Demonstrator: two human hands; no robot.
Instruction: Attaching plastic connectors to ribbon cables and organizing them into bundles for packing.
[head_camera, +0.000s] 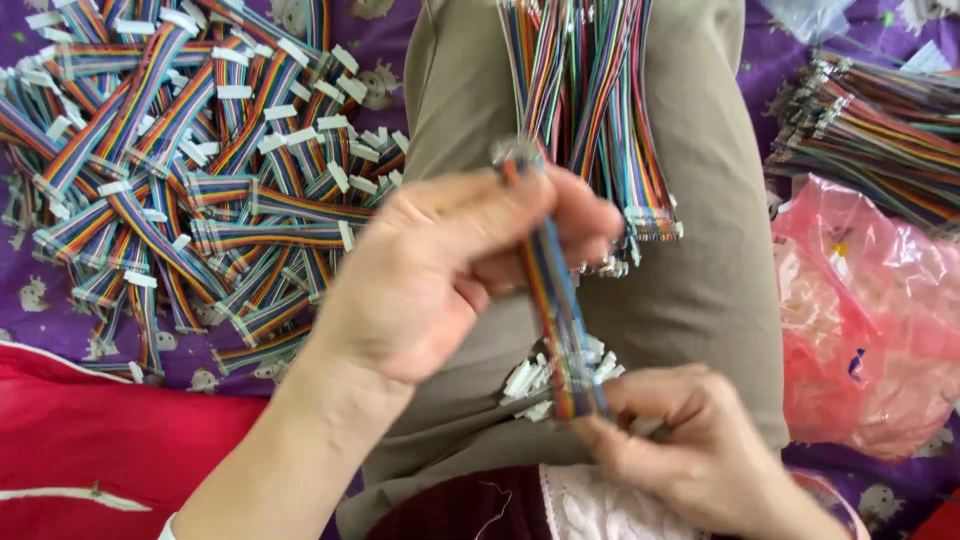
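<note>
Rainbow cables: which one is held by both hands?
The cable stretched between left hand and right hand; the others lie in piles or across the lap.

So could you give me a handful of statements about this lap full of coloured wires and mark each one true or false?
1. Both hands hold one rainbow-coloured ribbon cable between them. True: the left hand pinches its upper end, the right hand its lower end.
2. The heap of rainbow cables with white connectors lies on a green cloth. False: it lies on a purple patterned cloth.
3. A bundle of loose multicoloured wires lies on the khaki trouser leg. True.
4. The crumpled plastic bag at the right is blue. False: it is pink.
</note>
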